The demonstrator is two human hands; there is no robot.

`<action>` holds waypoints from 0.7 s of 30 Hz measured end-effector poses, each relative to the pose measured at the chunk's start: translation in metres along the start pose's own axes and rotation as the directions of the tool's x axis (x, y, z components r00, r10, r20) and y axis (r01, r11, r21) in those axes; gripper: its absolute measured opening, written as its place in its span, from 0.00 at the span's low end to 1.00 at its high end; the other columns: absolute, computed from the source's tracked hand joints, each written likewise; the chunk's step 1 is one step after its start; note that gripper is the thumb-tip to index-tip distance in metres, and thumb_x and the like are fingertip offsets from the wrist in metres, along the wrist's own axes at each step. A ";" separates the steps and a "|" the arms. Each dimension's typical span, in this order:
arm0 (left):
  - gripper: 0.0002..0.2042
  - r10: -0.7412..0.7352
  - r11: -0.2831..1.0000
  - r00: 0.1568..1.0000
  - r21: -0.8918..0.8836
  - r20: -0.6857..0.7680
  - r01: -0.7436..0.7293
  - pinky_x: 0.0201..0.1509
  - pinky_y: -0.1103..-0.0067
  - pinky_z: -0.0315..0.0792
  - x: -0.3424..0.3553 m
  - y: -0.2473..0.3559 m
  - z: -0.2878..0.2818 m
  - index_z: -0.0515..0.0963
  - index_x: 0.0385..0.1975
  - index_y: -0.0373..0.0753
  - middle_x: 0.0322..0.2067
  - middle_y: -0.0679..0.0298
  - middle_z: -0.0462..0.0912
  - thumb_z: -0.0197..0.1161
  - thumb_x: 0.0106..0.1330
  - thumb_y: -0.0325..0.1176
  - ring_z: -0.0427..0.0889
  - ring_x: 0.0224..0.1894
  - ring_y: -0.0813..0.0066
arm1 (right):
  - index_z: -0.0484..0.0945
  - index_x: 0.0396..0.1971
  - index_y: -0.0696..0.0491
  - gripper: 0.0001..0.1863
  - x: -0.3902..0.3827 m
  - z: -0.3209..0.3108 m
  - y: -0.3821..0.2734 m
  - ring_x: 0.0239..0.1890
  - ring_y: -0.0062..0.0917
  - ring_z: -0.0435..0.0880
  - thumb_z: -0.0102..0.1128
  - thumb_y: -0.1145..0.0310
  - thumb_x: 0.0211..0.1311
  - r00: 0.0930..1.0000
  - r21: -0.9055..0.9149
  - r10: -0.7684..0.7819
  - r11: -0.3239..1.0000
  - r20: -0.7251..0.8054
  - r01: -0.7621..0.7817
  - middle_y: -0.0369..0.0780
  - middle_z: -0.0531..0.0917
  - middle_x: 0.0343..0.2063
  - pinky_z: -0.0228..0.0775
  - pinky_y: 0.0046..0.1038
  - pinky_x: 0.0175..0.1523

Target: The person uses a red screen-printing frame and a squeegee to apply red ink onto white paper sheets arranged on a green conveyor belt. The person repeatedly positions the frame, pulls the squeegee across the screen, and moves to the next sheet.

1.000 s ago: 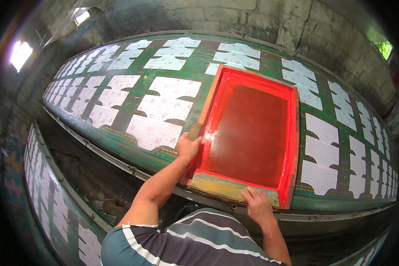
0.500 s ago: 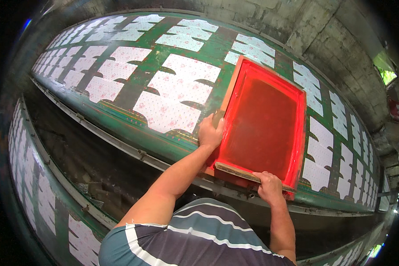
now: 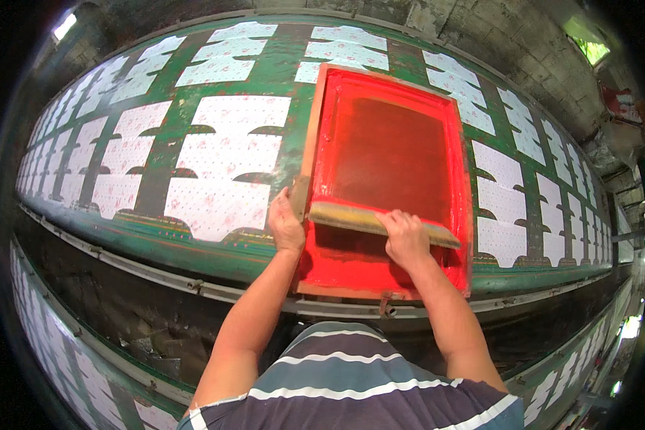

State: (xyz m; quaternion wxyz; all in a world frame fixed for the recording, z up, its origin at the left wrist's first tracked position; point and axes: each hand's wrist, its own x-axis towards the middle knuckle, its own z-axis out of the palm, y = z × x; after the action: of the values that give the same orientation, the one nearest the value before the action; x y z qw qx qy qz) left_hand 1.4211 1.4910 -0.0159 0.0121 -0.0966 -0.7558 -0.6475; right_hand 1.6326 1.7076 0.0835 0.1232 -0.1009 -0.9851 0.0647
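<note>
A red screen-printing frame (image 3: 462,179) lies on the long green table, its mesh dark inside a rim of wet red ink. My left hand (image 3: 287,222) is closed on a small wooden block (image 3: 300,198) at the frame's left side. Across the lower part of the mesh runs a wooden squeegee (image 3: 344,216), with my right hand (image 3: 406,236) wrapped round its right half. Red ink pools below the squeegee, near the frame's front edge. Left of the frame lies a white fabric piece (image 3: 226,172) with small pink flower prints.
Several rows of white cut fabric pieces (image 3: 499,204) are spread over the green table (image 3: 158,222). A metal rail (image 3: 215,290) with clamps follows its near edge. Another table with fabric (image 3: 57,337) stands at lower left. Behind rises a block wall (image 3: 537,68).
The squeegee has moved from the frame's front edge up onto the mesh with my right hand. The view has turned, so the frame appears further left and straighter.
</note>
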 end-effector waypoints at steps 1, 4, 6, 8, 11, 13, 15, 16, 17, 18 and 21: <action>0.29 0.028 0.999 1.000 0.038 0.005 -0.028 0.75 0.62 0.73 0.000 0.001 0.000 0.82 0.65 0.27 0.60 0.43 0.87 0.43 0.93 0.49 0.84 0.66 0.47 | 0.89 0.54 0.49 0.26 0.023 0.005 0.015 0.48 0.42 0.90 0.64 0.83 0.54 1.000 -0.002 0.015 1.000 0.003 -0.015 0.42 0.89 0.43 0.80 0.45 0.54; 0.28 0.060 0.995 0.998 0.085 0.009 -0.061 0.75 0.61 0.72 -0.004 0.006 -0.001 0.81 0.66 0.25 0.61 0.42 0.85 0.43 0.93 0.46 0.83 0.66 0.46 | 0.90 0.52 0.47 0.25 0.090 0.018 0.064 0.46 0.44 0.91 0.64 0.83 0.54 1.000 -0.029 0.012 1.000 0.011 -0.012 0.44 0.89 0.41 0.82 0.47 0.51; 0.28 0.067 0.988 0.998 0.142 0.009 -0.067 0.75 0.61 0.72 -0.005 0.011 -0.003 0.80 0.66 0.25 0.61 0.42 0.85 0.43 0.93 0.45 0.83 0.66 0.47 | 0.90 0.52 0.45 0.26 0.135 0.024 0.096 0.46 0.44 0.91 0.63 0.83 0.55 1.000 -0.052 0.028 0.998 0.013 -0.027 0.44 0.89 0.40 0.84 0.48 0.51; 0.28 0.085 0.970 0.996 0.229 -0.011 -0.080 0.75 0.61 0.72 -0.008 0.017 -0.005 0.80 0.66 0.25 0.60 0.44 0.85 0.43 0.93 0.46 0.83 0.65 0.49 | 0.92 0.53 0.43 0.26 0.176 0.031 0.127 0.47 0.44 0.92 0.63 0.82 0.56 0.999 -0.060 0.041 0.997 0.010 -0.040 0.44 0.90 0.40 0.87 0.48 0.53; 0.28 0.059 0.982 0.997 0.184 -0.053 -0.048 0.75 0.60 0.72 -0.010 0.023 -0.002 0.80 0.66 0.25 0.60 0.45 0.85 0.44 0.93 0.47 0.83 0.65 0.50 | 0.91 0.55 0.42 0.26 0.234 0.044 0.173 0.50 0.43 0.93 0.63 0.80 0.59 0.999 -0.084 0.046 0.996 0.027 -0.043 0.45 0.91 0.44 0.88 0.48 0.55; 0.29 0.076 0.973 0.996 0.220 -0.053 -0.062 0.76 0.61 0.71 -0.011 0.028 -0.001 0.80 0.67 0.26 0.61 0.46 0.85 0.45 0.93 0.49 0.82 0.66 0.52 | 0.93 0.55 0.40 0.22 0.268 0.050 0.199 0.49 0.43 0.95 0.63 0.75 0.65 0.999 -0.090 0.031 0.995 -0.010 -0.032 0.45 0.93 0.44 0.88 0.49 0.54; 0.30 0.061 0.961 0.997 0.272 -0.041 -0.048 0.78 0.63 0.70 -0.012 0.031 -0.002 0.79 0.68 0.26 0.62 0.48 0.84 0.44 0.93 0.51 0.81 0.67 0.56 | 0.91 0.59 0.38 0.25 0.296 0.050 0.217 0.53 0.43 0.94 0.63 0.74 0.66 0.996 -0.106 0.078 0.992 0.033 -0.074 0.44 0.93 0.48 0.88 0.49 0.57; 0.30 0.054 0.961 0.998 0.275 -0.034 -0.043 0.78 0.63 0.70 -0.012 0.032 -0.001 0.79 0.68 0.26 0.62 0.48 0.84 0.44 0.93 0.51 0.81 0.67 0.57 | 0.91 0.60 0.39 0.25 0.309 0.048 0.227 0.55 0.44 0.94 0.62 0.74 0.66 0.995 -0.083 0.078 0.994 0.064 -0.072 0.44 0.94 0.50 0.87 0.50 0.58; 0.30 0.046 0.962 0.998 0.270 -0.039 -0.034 0.78 0.63 0.70 -0.012 0.031 -0.001 0.79 0.68 0.26 0.62 0.48 0.84 0.44 0.93 0.51 0.81 0.67 0.57 | 0.91 0.61 0.39 0.26 0.323 0.044 0.236 0.57 0.45 0.93 0.61 0.74 0.66 0.987 -0.072 0.098 0.993 0.124 -0.090 0.45 0.94 0.52 0.87 0.51 0.60; 0.30 0.034 0.965 0.998 0.261 -0.054 -0.019 0.77 0.63 0.70 -0.012 0.031 -0.001 0.79 0.68 0.26 0.62 0.48 0.84 0.45 0.93 0.51 0.81 0.67 0.57 | 0.90 0.62 0.40 0.26 0.336 0.039 0.246 0.58 0.46 0.93 0.60 0.74 0.66 0.981 -0.056 0.103 0.994 0.165 -0.095 0.46 0.94 0.53 0.86 0.52 0.61; 0.30 -0.044 0.979 0.996 0.194 -0.076 0.058 0.77 0.63 0.70 -0.012 0.027 0.000 0.78 0.68 0.26 0.62 0.49 0.83 0.45 0.93 0.51 0.81 0.67 0.58 | 0.90 0.62 0.38 0.27 0.352 0.036 0.263 0.60 0.48 0.92 0.60 0.74 0.66 0.987 -0.058 0.099 0.994 0.124 -0.092 0.48 0.93 0.54 0.85 0.54 0.63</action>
State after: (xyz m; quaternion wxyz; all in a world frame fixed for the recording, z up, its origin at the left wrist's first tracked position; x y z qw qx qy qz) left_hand 1.4374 1.4933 0.0087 0.0317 -0.0524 -0.8173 -0.5729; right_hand 1.3378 2.0351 0.0897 0.0545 -0.1471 -0.9863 0.0509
